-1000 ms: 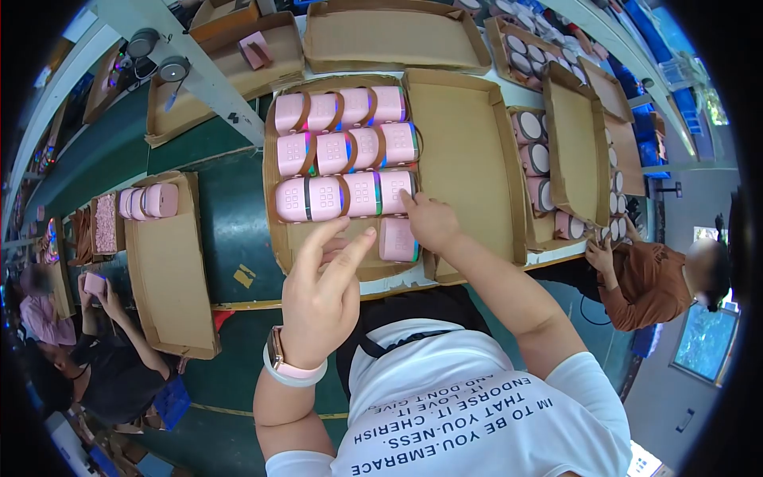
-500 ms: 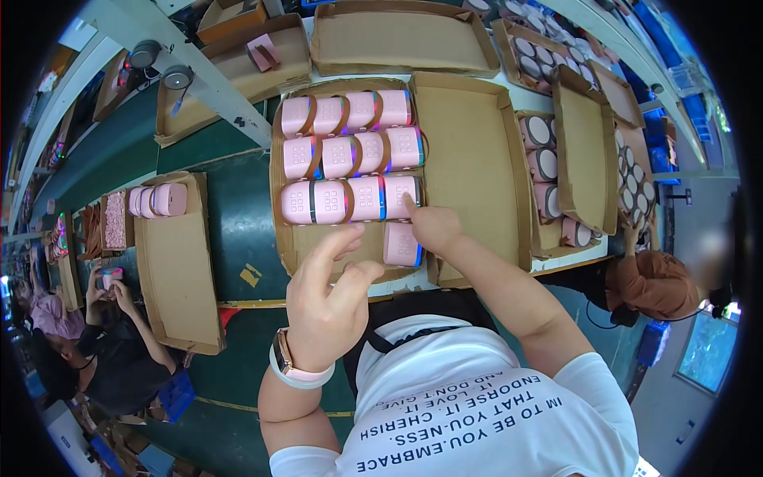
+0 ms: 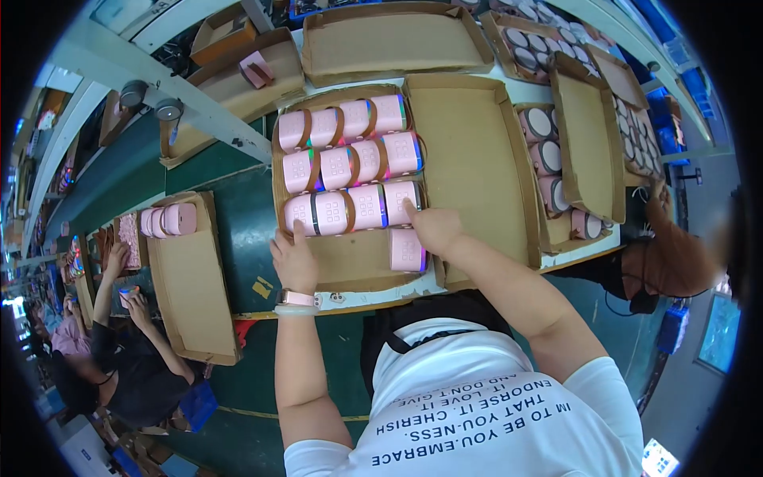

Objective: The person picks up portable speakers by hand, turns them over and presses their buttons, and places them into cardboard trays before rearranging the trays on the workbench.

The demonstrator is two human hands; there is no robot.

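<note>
Pink cylindrical speakers (image 3: 364, 208) with square buttons, brown straps and glowing end rings lie in rows in a cardboard tray (image 3: 342, 258). My left hand (image 3: 294, 261) is at the tray's near left corner, its fingers apart and one fingertip at the buttons of the leftmost speaker (image 3: 311, 216) in the nearest full row. At that row's other end, my right hand (image 3: 437, 230) has its index finger stretched onto the buttons of the rightmost speaker (image 3: 400, 193); its other fingers are partly hidden. Just below it sits a single speaker (image 3: 407, 250). Neither hand holds anything.
Right of the speakers lies another cardboard tray (image 3: 469, 167), with round-ended pink parts (image 3: 547, 157) beyond it. A metal post (image 3: 214, 119) rises at the left. Co-workers sit left (image 3: 143, 374) and right (image 3: 668, 254); a tray (image 3: 191, 286) lies near the left one.
My left hand has moved from in front of my chest forward and left to the leftmost speaker. My right finger stays on the rightmost speaker. The view has tilted slightly.
</note>
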